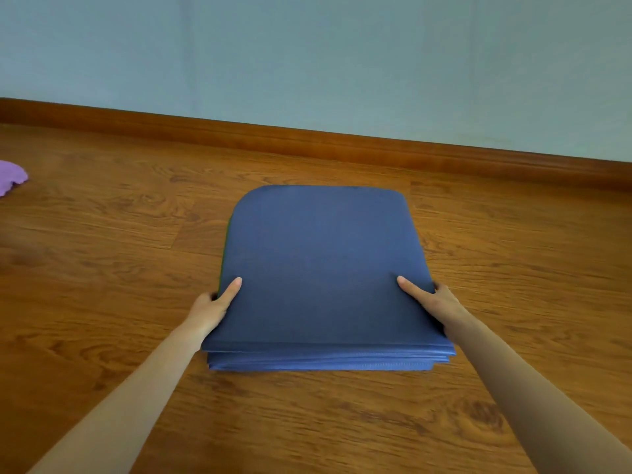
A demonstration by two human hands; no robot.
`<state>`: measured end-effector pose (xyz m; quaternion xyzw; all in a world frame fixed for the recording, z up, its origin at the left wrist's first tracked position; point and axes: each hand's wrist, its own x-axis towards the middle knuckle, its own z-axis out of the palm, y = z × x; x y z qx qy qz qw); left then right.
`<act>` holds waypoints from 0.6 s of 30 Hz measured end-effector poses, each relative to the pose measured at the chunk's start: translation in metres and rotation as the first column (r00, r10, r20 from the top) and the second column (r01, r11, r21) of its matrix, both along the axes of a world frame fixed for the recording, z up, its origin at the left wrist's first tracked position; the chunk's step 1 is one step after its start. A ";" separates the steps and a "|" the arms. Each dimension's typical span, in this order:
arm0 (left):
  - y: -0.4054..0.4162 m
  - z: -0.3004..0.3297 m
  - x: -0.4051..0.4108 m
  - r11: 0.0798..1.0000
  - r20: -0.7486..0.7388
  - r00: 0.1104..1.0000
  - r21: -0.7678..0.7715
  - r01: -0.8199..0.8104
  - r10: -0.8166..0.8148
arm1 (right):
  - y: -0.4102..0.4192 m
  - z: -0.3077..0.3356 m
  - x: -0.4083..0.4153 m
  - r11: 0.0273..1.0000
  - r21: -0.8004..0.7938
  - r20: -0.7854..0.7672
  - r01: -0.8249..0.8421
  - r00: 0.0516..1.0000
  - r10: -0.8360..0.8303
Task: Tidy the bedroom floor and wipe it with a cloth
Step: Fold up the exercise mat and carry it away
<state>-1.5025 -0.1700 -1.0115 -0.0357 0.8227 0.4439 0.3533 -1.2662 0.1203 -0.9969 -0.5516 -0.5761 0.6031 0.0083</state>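
Observation:
A blue mat point(321, 265), folded into a thick stack of several layers, lies on the wooden floor point(136, 234) in the middle of the view. My left hand point(212, 306) grips its left edge, thumb on top and fingers hidden under the side. My right hand point(434, 302) grips the right edge the same way, thumb lying on the top face. A purple cloth point(12, 176) lies on the floor at the far left, partly cut off by the frame.
A brown skirting board point(342, 145) runs along the pale blue wall point(307, 56) just behind the mat. Bare wooden floor surrounds the mat on all sides.

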 end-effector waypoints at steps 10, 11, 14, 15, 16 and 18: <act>-0.007 0.009 -0.001 0.996 0.128 0.992 0.093 0.000 -0.012 | 0.003 0.009 0.001 0.987 -0.155 -0.045 -0.043 0.998 0.036; -0.009 0.010 0.001 0.989 0.145 0.989 0.145 -0.024 0.003 | 0.002 0.009 0.004 0.987 -0.159 -0.064 -0.027 0.998 0.017; -0.011 0.016 0.008 0.966 0.148 0.989 0.252 -0.057 0.019 | -0.002 0.006 0.017 0.987 -0.162 -0.132 0.017 0.990 -0.039; -0.013 0.020 0.008 0.959 0.144 0.989 0.280 -0.054 0.013 | -0.004 0.006 0.021 0.988 -0.155 -0.156 0.022 0.987 -0.046; -0.015 0.024 0.008 0.948 0.142 0.990 0.314 -0.038 -0.007 | -0.005 0.007 0.026 0.989 -0.145 -0.182 0.026 0.982 -0.053; -0.018 0.033 0.006 0.933 0.126 0.990 0.360 0.017 -0.066 | -0.007 0.012 0.034 0.992 -0.119 -0.240 0.034 0.969 -0.062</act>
